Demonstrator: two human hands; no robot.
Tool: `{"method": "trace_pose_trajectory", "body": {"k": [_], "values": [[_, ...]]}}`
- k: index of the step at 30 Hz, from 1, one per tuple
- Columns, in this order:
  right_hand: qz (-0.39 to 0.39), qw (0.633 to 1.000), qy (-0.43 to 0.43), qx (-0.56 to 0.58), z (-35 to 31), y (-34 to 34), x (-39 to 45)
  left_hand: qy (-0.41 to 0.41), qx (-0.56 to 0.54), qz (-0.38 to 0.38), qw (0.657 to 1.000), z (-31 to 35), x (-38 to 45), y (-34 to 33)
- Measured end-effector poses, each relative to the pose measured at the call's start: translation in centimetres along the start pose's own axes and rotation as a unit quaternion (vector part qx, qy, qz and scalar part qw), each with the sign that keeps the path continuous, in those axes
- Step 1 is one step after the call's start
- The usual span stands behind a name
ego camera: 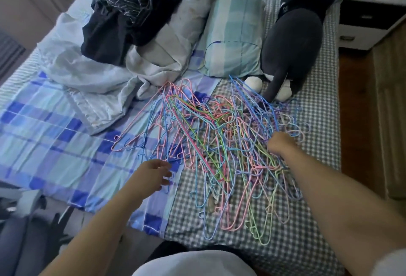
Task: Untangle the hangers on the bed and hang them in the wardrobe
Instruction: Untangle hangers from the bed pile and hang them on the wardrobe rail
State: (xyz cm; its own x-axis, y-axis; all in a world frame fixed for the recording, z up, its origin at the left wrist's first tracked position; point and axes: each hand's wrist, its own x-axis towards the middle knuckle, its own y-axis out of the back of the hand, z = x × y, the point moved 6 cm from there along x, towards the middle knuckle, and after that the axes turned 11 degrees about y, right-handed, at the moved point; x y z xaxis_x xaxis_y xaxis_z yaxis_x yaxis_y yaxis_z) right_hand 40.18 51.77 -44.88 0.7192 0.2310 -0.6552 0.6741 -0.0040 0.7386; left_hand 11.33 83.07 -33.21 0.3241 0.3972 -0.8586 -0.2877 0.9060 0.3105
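A tangled heap of thin wire hangers (222, 144) in pink, blue, green, yellow and lilac is lying across the bed (316, 187), spreading over the seam where the blue plaid sheet (44, 144) is meeting the grey gingham sheet (285, 242); hooks and shoulders are crossing at every angle, with one bright pink bar running diagonally through the middle. You are reaching in with both bare arms: your right hand (280, 144) is sitting curled at the right edge of the heap, knuckles toward the camera, appearing to be grasping blue hangers that are fanning up from it, while your left hand (153, 173) is hovering at the heap's near-left edge with fingers loosely bent, its fingertips touching a blue hanger without clearly closing on it. Beyond the heap, a crumpled pale quilt (87, 73), dark striped clothing (131, 9), a teal plaid pillow (235, 38) and a dark grey plush cat (296, 40) are resting on the bed. No writing is showing clearly enough to be read.
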Motion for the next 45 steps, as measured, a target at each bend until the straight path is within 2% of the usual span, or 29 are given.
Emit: {"method": "trace_pose_trajectory", "body": {"k": [5,8,12,15,19,22,24,27,30,32,34,36,37,38,39,41,42,43,45], "values": [[0.037,0.996,-0.071,0.042,1.3,-0.5,1.3,0.001,0.043,-0.035,0.998,1.7,1.1,-0.9],[0.041,0.985,-0.101,0.136,1.0,0.4,1.4,0.006,0.050,-0.050,0.997,2.6,1.6,-1.7],[0.168,0.949,-0.086,0.250,0.9,2.5,1.1,-0.004,0.059,-0.071,0.996,4.6,1.7,-3.7],[0.223,0.920,-0.101,0.306,1.1,2.8,-1.2,-0.030,0.057,-0.097,0.993,6.8,0.8,-6.1],[0.300,0.872,-0.070,0.381,-1.5,2.0,-7.4,-0.051,0.031,-0.144,0.988,8.8,-0.8,-10.0],[0.331,0.848,0.018,0.414,-5.4,0.0,-14.2,-0.026,-0.028,-0.188,0.981,9.8,-2.3,-13.5],[0.346,0.854,0.088,0.379,-8.3,-1.3,-18.0,-0.014,-0.077,-0.200,0.977,10.3,-3.4,-15.2],[0.384,0.882,0.190,0.195,-11.4,-2.8,-20.5,-0.003,-0.116,-0.158,0.981,10.0,-3.7,-15.5],[0.353,0.882,0.302,0.077,-14.3,-3.0,-21.1,0.038,-0.137,-0.109,0.984,8.0,-2.4,-13.7],[0.321,0.853,0.412,0.012,-16.2,-3.4,-21.6,0.073,-0.176,-0.101,0.977,6.1,-1.7,-12.2],[0.283,0.822,0.494,0.019,-17.2,-3.6,-22.6,0.098,-0.224,-0.088,0.966,3.9,-1.2,-10.8],[0.283,0.771,0.570,0.016,-17.1,-3.6,-23.9,0.110,-0.263,-0.039,0.958,1.9,-0.5,-8.6],[0.287,0.763,0.578,0.033,-16.6,-3.4,-23.9,0.115,-0.270,-0.006,0.956,1.0,-0.3,-7.2],[0.279,0.785,0.548,0.078,-15.6,-3.3,-22.7,0.122,-0.263,0.022,0.957,0.4,-0.5,-5.8],[0.271,0.827,0.477,0.125,-13.9,-3.0,-20.7,0.128,-0.257,0.041,0.957,-0.2,-0.5,-4.5],[0.256,0.904,0.265,0.215,-8.7,-3.1,-15.3,0.138,-0.255,0.059,0.955,-1.1,-0.8,-2.5],[0.259,0.921,0.167,0.238,-5.9,-3.2,-12.9,0.142,-0.254,0.066,0.954,-1.6,-1.0,-1.8],[0.275,0.927,0.104,0.233,-3.6,-2.6,-11.3,0.144,-0.253,0.075,0.954,-2.0,-1.2,-1.2],[0.272,0.939,0.057,0.203,-0.8,-1.5,-7.6,0.142,-0.257,0.086,0.952,-2.8,-1.3,-0.8]]}}
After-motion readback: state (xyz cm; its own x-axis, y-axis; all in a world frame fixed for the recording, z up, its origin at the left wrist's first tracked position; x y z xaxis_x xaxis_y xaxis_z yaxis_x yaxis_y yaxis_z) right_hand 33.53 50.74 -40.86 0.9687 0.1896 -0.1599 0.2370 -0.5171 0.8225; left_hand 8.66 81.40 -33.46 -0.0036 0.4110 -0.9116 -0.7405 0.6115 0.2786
